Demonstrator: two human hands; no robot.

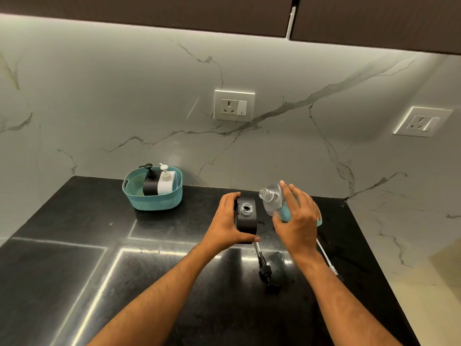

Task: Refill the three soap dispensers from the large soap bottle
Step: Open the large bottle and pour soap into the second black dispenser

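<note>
A black soap dispenser (247,221) stands uncapped on the dark counter, its round mouth open upward. My left hand (228,219) grips its left side, thumb across the front. Just right of it my right hand (295,217) holds the large clear soap bottle (270,199) with blue liquid inside, tilted so its open neck points left toward the dispenser. A black pump head (264,267) with its tube lies on the counter in front of the dispenser. A white pump tube (325,255) lies beside my right wrist. Two more dispensers, a second black dispenser (150,183) and a white dispenser (166,182), stand in a teal basket (154,202).
The teal basket sits at the back left of the counter against the marble wall. Two wall sockets (234,105) (422,121) are above the counter. The counter's right edge (379,265) runs diagonally close to my right arm.
</note>
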